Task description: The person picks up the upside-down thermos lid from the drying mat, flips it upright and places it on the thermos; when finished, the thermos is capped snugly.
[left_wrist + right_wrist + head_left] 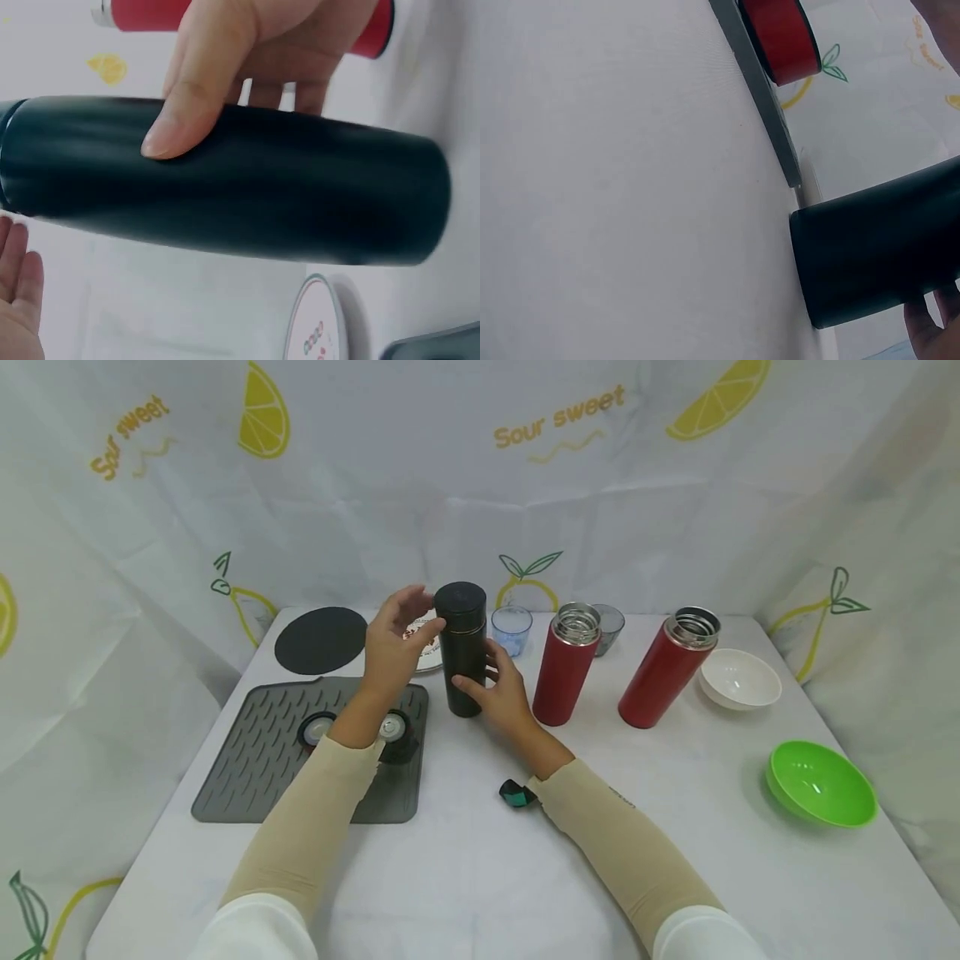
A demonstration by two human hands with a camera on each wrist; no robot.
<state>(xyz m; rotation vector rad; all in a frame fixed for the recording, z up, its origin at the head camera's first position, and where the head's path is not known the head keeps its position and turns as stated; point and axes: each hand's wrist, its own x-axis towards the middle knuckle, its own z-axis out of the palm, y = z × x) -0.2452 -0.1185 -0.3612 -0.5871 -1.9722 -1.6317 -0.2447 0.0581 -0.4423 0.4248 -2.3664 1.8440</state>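
A black thermos bottle point(462, 670) with its black lid point(460, 600) on stands upright on the white table. My right hand point(504, 692) grips its body from the right; the thumb point(184, 124) lies along the side in the left wrist view. Beside the lid is my left hand point(401, 639), its fingers loosely bent and apart from the bottle in the left wrist view. Two red thermos bottles point(566, 668) without lids stand to the right. Two lids lie on the grey drying mat point(255, 760); one is a red lid point(784, 37) in the right wrist view.
At the back are a black round mat point(320, 640), a patterned plate point(429, 658) partly behind the left hand, a blue glass point(512, 628) and a grey glass point(611, 628). A white bowl point(740, 679) and a green bowl point(821, 783) stand right. A small black-and-green item point(516, 793) lies near the right forearm.
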